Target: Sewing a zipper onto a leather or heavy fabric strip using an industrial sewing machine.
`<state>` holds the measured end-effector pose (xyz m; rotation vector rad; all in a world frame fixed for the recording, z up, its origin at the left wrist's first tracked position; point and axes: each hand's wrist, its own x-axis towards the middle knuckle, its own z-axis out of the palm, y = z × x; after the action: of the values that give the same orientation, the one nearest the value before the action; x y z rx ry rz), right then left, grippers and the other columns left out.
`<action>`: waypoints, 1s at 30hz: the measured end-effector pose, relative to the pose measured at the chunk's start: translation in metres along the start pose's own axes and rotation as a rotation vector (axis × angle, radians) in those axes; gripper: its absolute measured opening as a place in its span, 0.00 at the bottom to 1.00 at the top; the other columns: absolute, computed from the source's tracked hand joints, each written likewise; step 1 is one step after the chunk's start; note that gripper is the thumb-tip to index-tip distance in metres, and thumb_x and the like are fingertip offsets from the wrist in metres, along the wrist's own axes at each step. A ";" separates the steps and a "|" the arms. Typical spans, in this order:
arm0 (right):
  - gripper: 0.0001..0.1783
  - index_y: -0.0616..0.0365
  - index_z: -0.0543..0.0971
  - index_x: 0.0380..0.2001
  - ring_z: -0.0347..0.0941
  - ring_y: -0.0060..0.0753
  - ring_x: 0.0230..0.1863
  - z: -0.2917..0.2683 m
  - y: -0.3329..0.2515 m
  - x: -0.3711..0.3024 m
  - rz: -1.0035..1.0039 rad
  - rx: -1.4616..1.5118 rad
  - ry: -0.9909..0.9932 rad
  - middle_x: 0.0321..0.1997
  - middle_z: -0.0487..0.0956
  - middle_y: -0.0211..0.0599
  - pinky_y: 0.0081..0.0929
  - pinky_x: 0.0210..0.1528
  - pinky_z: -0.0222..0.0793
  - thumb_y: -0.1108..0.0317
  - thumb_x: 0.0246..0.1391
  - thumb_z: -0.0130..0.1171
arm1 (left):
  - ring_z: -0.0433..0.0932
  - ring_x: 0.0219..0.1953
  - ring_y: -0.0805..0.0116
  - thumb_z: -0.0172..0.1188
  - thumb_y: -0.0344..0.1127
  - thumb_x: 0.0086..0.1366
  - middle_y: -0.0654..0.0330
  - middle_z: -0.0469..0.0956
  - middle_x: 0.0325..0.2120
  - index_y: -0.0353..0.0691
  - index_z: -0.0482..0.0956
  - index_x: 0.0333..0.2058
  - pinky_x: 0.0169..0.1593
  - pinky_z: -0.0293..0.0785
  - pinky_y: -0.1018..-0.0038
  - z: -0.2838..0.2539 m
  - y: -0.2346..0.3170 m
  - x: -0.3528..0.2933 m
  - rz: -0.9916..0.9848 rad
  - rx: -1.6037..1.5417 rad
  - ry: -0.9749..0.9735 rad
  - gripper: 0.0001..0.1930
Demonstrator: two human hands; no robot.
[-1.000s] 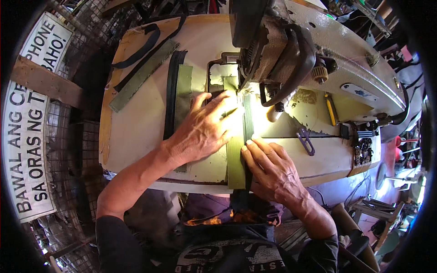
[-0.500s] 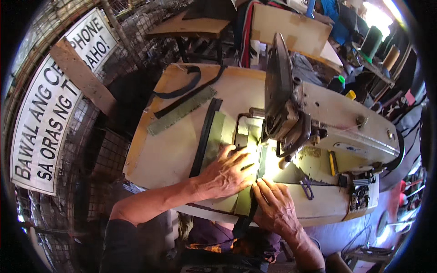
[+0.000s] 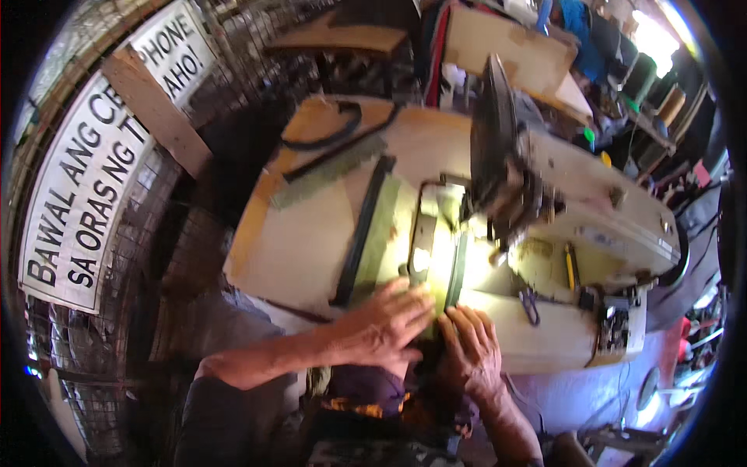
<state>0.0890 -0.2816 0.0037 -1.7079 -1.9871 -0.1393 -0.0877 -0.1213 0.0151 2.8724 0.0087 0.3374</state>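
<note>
Beneath the head of a sewing machine [image 3: 595, 206], a narrow dark strip [image 3: 457, 268] lies lengthwise beside pale green fabric, under bright light. My left hand [image 3: 383, 325] is at the table's front edge, left of the strip, fingers stretched out and apart, nothing gripped. My right hand [image 3: 472, 350] has its fingers close together and bent over the near end of the strip; its thumb is hidden. Left of the needle area, a green fabric piece [image 3: 381, 233] with a black edge strip [image 3: 364, 233] rests on the table. The picture is somewhat blurred.
Another frayed green strip [image 3: 327, 175] and a curled black band [image 3: 327, 132] lie at the table's far left. Small thread snips [image 3: 530, 306] and a yellow-and-black cutter [image 3: 572, 267] lie under the machine arm. A wire mesh wall with a white sign [image 3: 85, 194] stands left.
My left hand has drawn back toward me, off the lit area by the needle. My right hand stays at the strip's near end. The whole view has shifted slightly.
</note>
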 end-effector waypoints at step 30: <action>0.23 0.62 0.85 0.46 0.80 0.41 0.52 0.031 -0.006 -0.041 -0.088 0.101 0.254 0.47 0.81 0.38 0.46 0.59 0.78 0.68 0.44 0.61 | 0.76 0.62 0.55 0.58 0.33 0.63 0.53 0.79 0.55 0.33 0.84 0.47 0.68 0.71 0.56 0.016 0.003 -0.014 0.126 0.040 0.148 0.16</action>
<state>0.0768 -0.3072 -0.0400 -1.4618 -1.8483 -0.2690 -0.0978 -0.1281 -0.0024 2.8868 -0.1409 0.5798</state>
